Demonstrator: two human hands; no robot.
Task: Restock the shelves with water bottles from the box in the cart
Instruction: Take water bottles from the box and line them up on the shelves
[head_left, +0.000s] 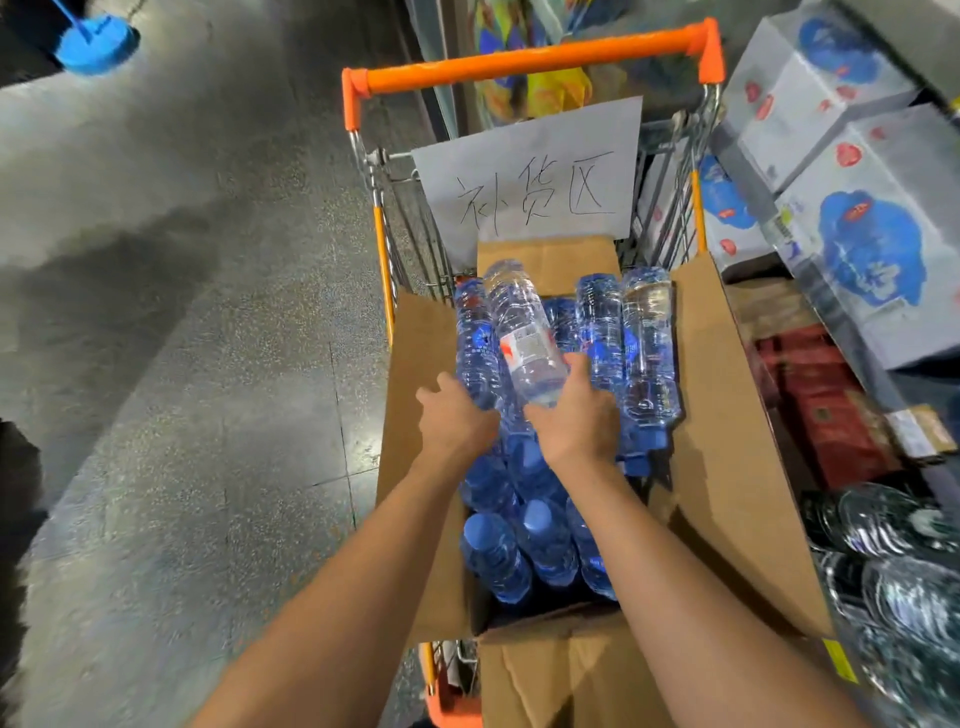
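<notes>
I can't see my left hand's (457, 415) fingertips; they sink among the bottles in the box (727, 467). My right hand (576, 421) hides the lower end of the bottle (524, 332) it grips. The wrapped bottle packs (893, 561) at near right are blurred and cut by the edge. The box's near flap runs off the bottom.

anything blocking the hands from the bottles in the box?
Nothing visible. The box flaps are folded open, the right hand already grips one water bottle, and the left hand is on the bottles beside it.
</notes>
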